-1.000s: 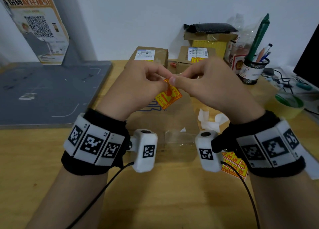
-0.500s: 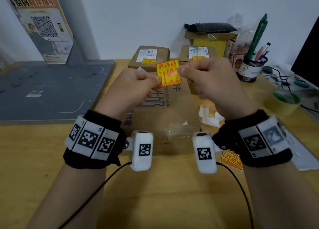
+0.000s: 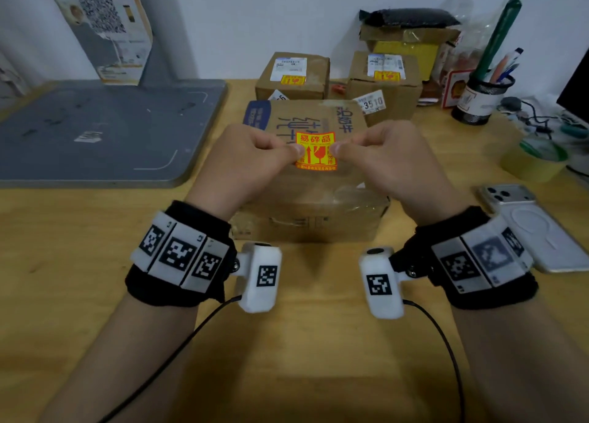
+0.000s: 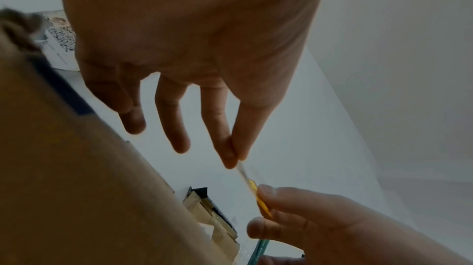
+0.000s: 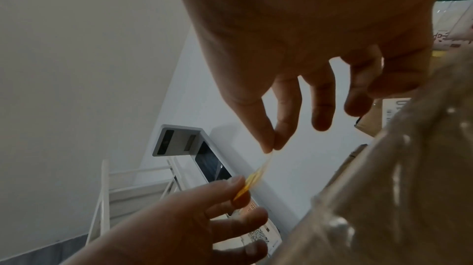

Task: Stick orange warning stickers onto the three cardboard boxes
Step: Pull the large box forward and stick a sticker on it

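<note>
i hold the orange sticker [image 3: 316, 151] flat and stretched, left hand [image 3: 251, 158] pinching its left edge, right hand [image 3: 387, 158] its right, just above the near box [image 3: 318, 199], so it goes straight down.

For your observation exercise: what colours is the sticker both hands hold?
Orange sticker with a yellow centre; head view.
</note>
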`<state>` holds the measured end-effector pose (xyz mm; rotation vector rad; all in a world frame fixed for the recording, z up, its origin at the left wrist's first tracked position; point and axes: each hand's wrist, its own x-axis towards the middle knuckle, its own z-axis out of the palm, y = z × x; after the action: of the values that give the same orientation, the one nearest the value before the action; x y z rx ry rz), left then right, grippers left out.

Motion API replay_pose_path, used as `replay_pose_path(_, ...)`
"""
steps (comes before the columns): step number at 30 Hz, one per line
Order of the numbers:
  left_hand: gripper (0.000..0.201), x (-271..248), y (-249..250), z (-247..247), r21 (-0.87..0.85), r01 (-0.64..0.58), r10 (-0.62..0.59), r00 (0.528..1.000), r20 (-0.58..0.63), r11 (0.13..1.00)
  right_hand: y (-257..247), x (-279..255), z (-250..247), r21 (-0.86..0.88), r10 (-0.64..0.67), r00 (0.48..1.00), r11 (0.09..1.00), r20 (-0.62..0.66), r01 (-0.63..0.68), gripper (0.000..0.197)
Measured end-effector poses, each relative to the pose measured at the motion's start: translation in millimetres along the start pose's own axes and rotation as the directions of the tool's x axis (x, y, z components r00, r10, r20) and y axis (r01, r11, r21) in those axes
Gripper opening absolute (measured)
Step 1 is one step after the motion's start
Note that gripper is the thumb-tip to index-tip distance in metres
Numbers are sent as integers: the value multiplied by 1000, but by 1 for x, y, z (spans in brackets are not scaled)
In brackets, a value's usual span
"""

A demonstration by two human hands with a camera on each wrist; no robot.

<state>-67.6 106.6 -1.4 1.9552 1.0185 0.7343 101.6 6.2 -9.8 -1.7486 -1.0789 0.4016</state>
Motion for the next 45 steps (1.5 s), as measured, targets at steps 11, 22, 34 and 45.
replay_pose_path(11, 32, 0, -21, 13, 174, -5, 14, 998, -55, 985, 7, -5, 13, -326, 96, 995, 941, -15, -96, 23)
replay_pose_path(22, 32, 6, -26, 16, 295, 29, 0, 995, -97, 955, 13, -1, 17, -329, 90, 995, 939, -42, -99, 24)
replay_pose_path(34, 30, 6, -30, 22, 355, 27, 24, 990, -141, 935, 9, -2, 19, -387, 117, 993, 915, -27, -118, 29)
replay_pose_path(45, 28, 2, -26, 22, 416, 22, 30, 993, -117, 909, 12, -1, 22, -425, 100, 994, 898, -50, -112, 23)
